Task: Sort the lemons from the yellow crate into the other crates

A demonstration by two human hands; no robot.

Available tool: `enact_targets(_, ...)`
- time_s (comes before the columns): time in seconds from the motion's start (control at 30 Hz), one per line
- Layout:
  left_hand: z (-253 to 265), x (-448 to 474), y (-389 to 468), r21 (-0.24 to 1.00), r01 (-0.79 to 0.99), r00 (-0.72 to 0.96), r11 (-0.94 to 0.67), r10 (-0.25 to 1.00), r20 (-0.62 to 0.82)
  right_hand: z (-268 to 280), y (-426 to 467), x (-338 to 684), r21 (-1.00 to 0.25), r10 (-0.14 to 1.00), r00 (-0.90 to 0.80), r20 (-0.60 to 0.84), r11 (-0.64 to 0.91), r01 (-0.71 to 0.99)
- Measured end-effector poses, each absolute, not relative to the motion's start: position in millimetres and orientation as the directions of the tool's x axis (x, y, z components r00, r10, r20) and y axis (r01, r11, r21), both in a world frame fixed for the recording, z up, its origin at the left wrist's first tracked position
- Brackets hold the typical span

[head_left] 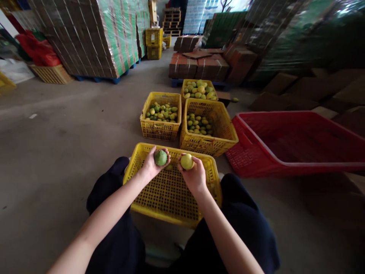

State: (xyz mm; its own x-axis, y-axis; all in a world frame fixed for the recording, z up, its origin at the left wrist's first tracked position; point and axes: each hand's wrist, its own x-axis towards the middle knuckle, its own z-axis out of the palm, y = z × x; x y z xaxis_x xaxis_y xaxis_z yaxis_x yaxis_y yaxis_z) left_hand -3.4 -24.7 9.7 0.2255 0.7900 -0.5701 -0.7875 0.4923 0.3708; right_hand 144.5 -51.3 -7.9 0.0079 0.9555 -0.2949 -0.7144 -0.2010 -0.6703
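My left hand (152, 163) is closed around a green lemon (160, 157), held up over the near yellow crate (171, 194). A yellow lemon (187, 161) rests in my right hand (196, 175), its fingers and thumb around it, level with the green one. Both hands are above the far part of this shallow perforated crate, between my knees. Behind my hands, one yellowish-green fruit (169, 167) lies on the crate's floor, partly hidden.
Beyond stand a left yellow crate (161, 131), a right yellow crate (208, 144) and a rear yellow crate (184, 85), all holding lemons. A large red crate (251, 163) is at the right. Wrapped carton stacks (82, 38) and flat cardboard bundles (212, 68) stand farther back.
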Motion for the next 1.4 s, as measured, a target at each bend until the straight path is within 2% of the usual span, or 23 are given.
enact_targets(0.07, 11, -1, -27, 0.374, -0.788, 0.201, 0.489, 0.779, -0.594, -10, -53, 142, -0.655, 0.950, -0.057, -0.307, -0.255, -0.711)
enact_targets(0.23, 13, 6, -29, 0.465, -0.748, 0.094, 0.473, 0.769, -0.632, -16, -57, 138, -0.649, 0.964, -0.105, -0.245, -0.243, -0.721)
enact_targets(0.47, 3, 7, -28, 0.438, -0.724, 0.201, 0.532, 0.771, -0.604, -21, -46, 150, -0.533, 0.900, -0.147, -0.411, -0.368, -0.762)
enact_targets(0.6, 2, 7, -29, 0.440, -0.741, 0.155, 0.508, 0.766, -0.623, -19, -45, 148, -0.518, 0.890, -0.166, -0.424, -0.389, -0.762)
enact_targets(0.77, 8, 6, -28, 0.464, -0.759, 0.079, 0.457, 0.772, -0.631, -20, -45, 144, -0.598, 0.913, -0.049, -0.405, -0.305, -0.741)
enact_targets(0.97, 1, 5, -30, 0.381, -0.747, 0.155, 0.546, 0.699, -0.698, -32, -41, 147, -0.446, 0.795, -0.139, -0.590, -0.465, -0.765)
enact_targets(1.17, 2, 7, -28, 0.438, -0.737, 0.091, 0.515, 0.718, -0.690, -35, -40, 146, -0.491, 0.838, -0.119, -0.533, -0.421, -0.763)
enact_targets(1.4, 2, 8, -32, 0.422, -0.711, 0.148, 0.562, 0.707, -0.691, -35, -40, 147, -0.388, 0.737, -0.123, -0.665, -0.481, -0.786)
